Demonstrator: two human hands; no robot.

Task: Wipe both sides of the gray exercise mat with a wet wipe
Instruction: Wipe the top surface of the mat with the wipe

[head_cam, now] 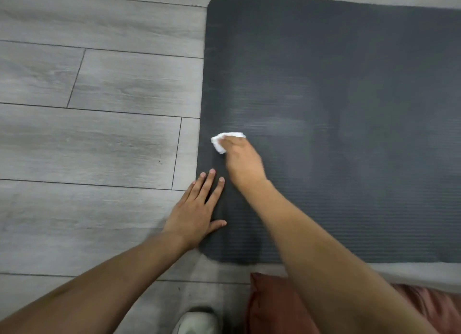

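Observation:
The gray exercise mat (349, 109) lies flat on the floor and fills the right half of the view, its ribbed side up. My right hand (243, 159) presses a crumpled white wet wipe (220, 142) onto the mat near its left edge; the fingers curl over the wipe and hide most of it. A pale damp streak runs to the right of the wipe. My left hand (197, 211) lies flat with fingers spread on the mat's near left corner, its heel over the floor.
Gray wood-look floor planks (99, 134) cover the left side. A reddish-brown cushion (272, 306) sits at the bottom edge under my right forearm. A white shoe tip (197, 321) shows at the bottom centre.

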